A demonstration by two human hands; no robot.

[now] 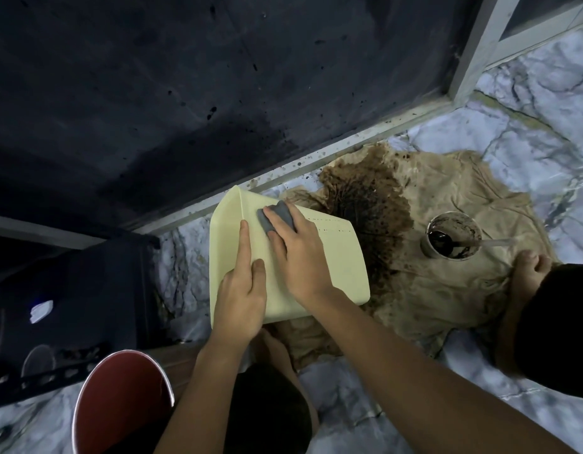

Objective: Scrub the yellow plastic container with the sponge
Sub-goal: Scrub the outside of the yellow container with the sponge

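The pale yellow plastic container (336, 267) lies tilted on its side over a stained cloth, its broad outer face turned up toward me. My left hand (241, 290) grips its near left edge, index finger stretched along the corner ridge. My right hand (296, 253) presses a grey sponge (278, 214) flat against the upper part of that face, fingers spread over the sponge. A row of small dark specks runs along the container wall to the right of the sponge.
A beige cloth (447, 290) with a large dark brown stain covers the marble floor. A small cup of dark paste with a spoon (454, 237) stands on it. A red bucket (120, 401) sits at lower left, a dark wall behind, my feet and knees nearby.
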